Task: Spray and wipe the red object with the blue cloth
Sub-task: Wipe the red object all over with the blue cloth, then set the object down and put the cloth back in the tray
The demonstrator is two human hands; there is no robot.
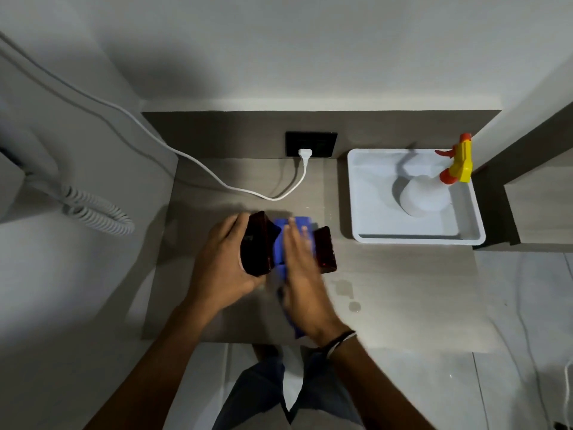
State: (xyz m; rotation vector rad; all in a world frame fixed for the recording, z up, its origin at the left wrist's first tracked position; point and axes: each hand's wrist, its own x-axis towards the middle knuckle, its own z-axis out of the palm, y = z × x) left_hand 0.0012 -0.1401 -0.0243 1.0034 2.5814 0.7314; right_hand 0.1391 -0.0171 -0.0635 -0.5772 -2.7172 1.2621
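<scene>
My left hand (pixel 224 262) grips the left end of the dark red, glossy, boxy object (pixel 259 243), fingers wrapped round it and holding it just above the grey wood-grain table (pixel 387 283), near the table's middle. The object shows in 2 parts on either side of my other hand; whether those are 1 piece or 2 I cannot tell. My right hand (pixel 299 262) lies flat with fingers stretched and close together, pressing the crumpled blue cloth (pixel 283 240) against the middle of the red object. The cloth bunches up above my fingertips and a tail of it hangs below my wrist; the hand is blurred. A dark band (pixel 339 339) circles my right wrist.

To the right, well apart from my hands, a white rectangular plastic tray (pixel 465 240) sits on the table. Inside it stands a white spray bottle (pixel 424 197) with a yellow and orange trigger head (pixel 459 159), in the far right corner of the tray. A few wet spots (pixel 344 288) mark the table just right of my right hand. At the back, a white plug (pixel 305 155) sits in a black wall socket (pixel 311 144), its white cable (pixel 186 156) running off to the left.
</scene>
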